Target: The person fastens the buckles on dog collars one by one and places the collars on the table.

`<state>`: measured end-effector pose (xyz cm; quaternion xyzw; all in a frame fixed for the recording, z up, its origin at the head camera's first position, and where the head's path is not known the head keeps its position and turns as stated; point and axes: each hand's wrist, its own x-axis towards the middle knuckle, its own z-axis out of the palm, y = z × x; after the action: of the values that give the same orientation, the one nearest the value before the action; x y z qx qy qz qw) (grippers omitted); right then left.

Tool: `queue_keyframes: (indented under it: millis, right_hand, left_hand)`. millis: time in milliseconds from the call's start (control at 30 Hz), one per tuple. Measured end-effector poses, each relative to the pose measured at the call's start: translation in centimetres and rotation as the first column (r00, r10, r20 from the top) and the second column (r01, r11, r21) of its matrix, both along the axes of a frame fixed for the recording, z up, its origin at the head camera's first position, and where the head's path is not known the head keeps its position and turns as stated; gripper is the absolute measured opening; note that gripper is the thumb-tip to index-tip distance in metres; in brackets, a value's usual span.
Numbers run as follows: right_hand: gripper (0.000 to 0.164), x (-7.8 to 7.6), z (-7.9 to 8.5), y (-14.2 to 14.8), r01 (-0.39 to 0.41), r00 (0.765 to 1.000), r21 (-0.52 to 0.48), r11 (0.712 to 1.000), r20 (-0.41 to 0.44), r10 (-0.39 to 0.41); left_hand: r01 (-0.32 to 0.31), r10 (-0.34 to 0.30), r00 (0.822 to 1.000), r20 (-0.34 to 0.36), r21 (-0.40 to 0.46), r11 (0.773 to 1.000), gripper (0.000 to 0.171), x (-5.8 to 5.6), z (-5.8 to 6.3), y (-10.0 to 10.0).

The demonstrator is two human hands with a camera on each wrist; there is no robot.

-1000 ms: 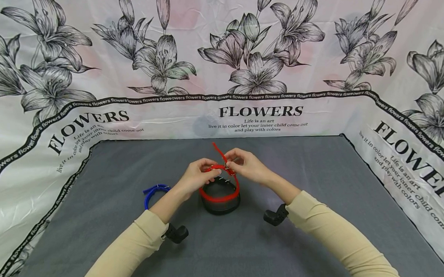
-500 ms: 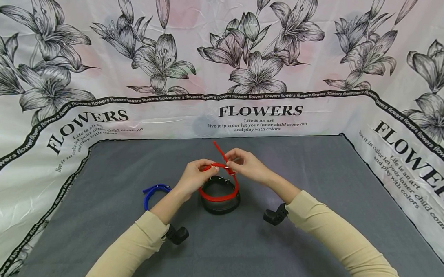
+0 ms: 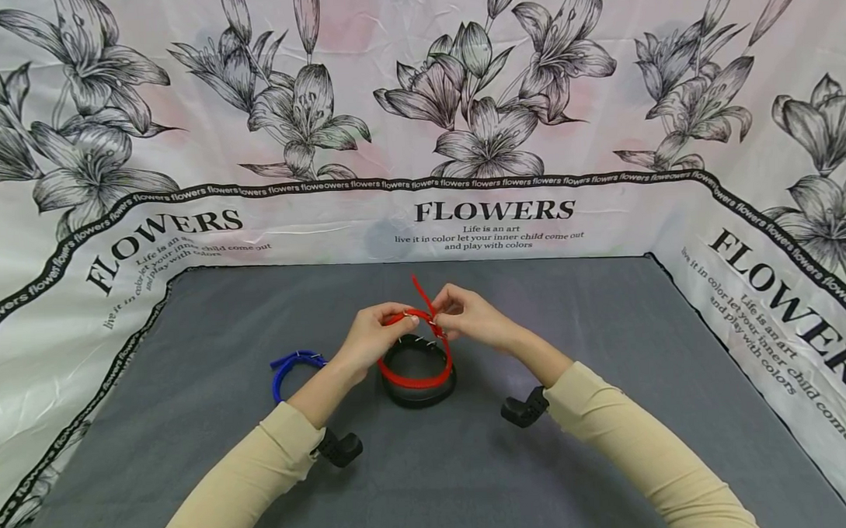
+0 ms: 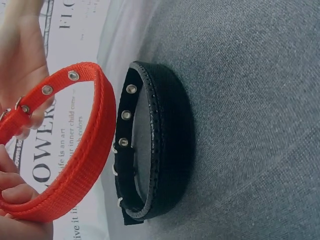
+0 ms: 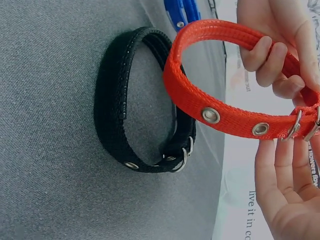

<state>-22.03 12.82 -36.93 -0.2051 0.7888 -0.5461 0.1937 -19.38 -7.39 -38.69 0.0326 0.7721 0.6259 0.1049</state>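
Observation:
A red collar (image 3: 416, 383) with metal eyelets and a buckle is held up as a loop between both hands. At its left part, near the far side, the left hand (image 3: 368, 336) pinches the band. The right hand (image 3: 472, 318) holds the strap by the buckle, and the strap's free end sticks up past the fingers. In the right wrist view the buckle (image 5: 316, 131) is partly cut off by the frame edge. Just beneath the red loop, a black collar (image 4: 172, 135) with eyelets and metal rings lies on the cloth, touched by neither hand.
A blue collar (image 3: 284, 371) lies to the left, partly hidden behind the left forearm. Grey cloth (image 3: 592, 312) covers the table. Behind it and at the sides hangs a white flower-printed cloth (image 3: 491, 223).
The strap's free end has shifted slightly right and down, and the right fingers have moved a little at the buckle. Both hands keep their hold on the red collar.

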Motion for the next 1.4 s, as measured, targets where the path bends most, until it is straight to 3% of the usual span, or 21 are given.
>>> queue_keyframes:
  millis: [467,700,933,1100,1400]
  right_hand:
    - [0.026,0.08,-0.12,0.15,0.021,0.999,0.013,1.0,0.041,-0.021]
    - [0.033,-0.01,-0.31,0.27,0.017,0.999,0.003,1.0,0.034,-0.017]
    - [0.038,-0.22,0.01,0.15,0.092,0.995,-0.014,0.996,0.033,-0.091]
    - [0.034,-0.32,0.34,-0.04,0.136,0.991,-0.021,0.991,-0.009,-0.136]
    - [0.029,-0.54,0.46,-0.4,0.139,0.987,-0.043,0.989,-0.07,-0.142]
  left_hand:
    - [-0.089,0.085,0.995,0.056,0.065,0.994,0.023,-0.16,0.32,0.12]
    - [-0.071,0.066,0.995,0.073,0.073,0.995,0.023,-0.16,0.3,0.07]
    - [-0.065,0.06,0.995,0.083,0.056,0.996,0.021,-0.16,0.28,0.22]
    - [-0.042,0.037,0.994,0.1,0.047,0.998,0.021,-0.26,0.17,0.43]
    - [-0.021,0.019,0.995,0.102,0.02,1.0,0.02,-0.21,0.06,0.66]
